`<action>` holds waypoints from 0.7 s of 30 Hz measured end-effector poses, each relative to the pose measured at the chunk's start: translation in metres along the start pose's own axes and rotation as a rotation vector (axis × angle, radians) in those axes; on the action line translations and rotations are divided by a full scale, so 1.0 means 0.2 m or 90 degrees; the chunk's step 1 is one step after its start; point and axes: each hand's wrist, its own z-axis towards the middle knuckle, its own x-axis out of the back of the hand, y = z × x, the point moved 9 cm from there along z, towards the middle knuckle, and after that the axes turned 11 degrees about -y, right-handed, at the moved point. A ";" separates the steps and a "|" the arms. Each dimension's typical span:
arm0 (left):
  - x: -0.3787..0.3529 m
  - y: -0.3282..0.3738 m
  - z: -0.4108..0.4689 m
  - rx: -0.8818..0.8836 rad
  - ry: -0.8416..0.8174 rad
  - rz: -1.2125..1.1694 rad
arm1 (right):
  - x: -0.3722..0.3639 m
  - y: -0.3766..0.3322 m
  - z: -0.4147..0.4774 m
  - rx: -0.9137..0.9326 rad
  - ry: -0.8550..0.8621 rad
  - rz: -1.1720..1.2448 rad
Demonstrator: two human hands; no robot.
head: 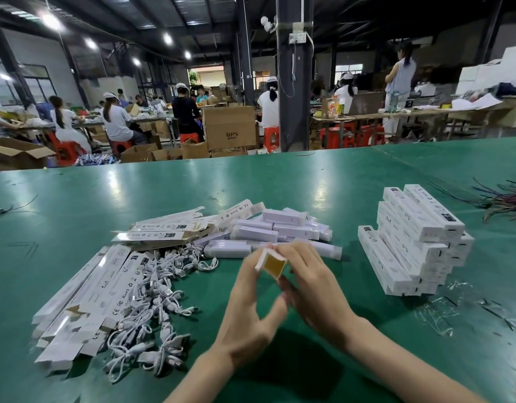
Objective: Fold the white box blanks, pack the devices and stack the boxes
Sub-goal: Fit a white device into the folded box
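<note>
Head view: left hand (248, 315) and right hand (315, 289) fingers (297, 254) grip a white box (272, 266), cables (157, 301) left, stacked boxes (411, 242) right.

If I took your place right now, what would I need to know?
Hands: the left hand and right hand both hold one small white cardboard box, folded, near end open.
On the green table: flat white box blanks piled at the left, short white cables heaped beside them, white stick-shaped devices loose in the middle.
Done: a stack of closed white boxes on the right.
Left: fill and close this box, stack it, then likely the remaining blanks.
</note>
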 end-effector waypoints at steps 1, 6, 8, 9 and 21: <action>-0.02 0.01 -0.01 -0.018 -0.001 0.026 | -0.02 -0.01 0.00 0.008 -0.017 0.019; 0.10 0.03 -0.02 -0.037 0.120 0.115 | -0.09 -0.03 0.01 0.052 -0.081 0.042; 0.15 0.00 -0.01 0.017 0.154 0.100 | -0.08 0.04 0.02 -0.002 -0.075 0.001; 0.17 0.00 -0.01 0.025 0.158 0.099 | -0.06 0.12 0.02 -0.050 -0.045 -0.040; 0.22 0.03 0.00 -0.019 0.156 0.154 | 0.03 0.64 -0.01 -0.366 -0.078 -0.233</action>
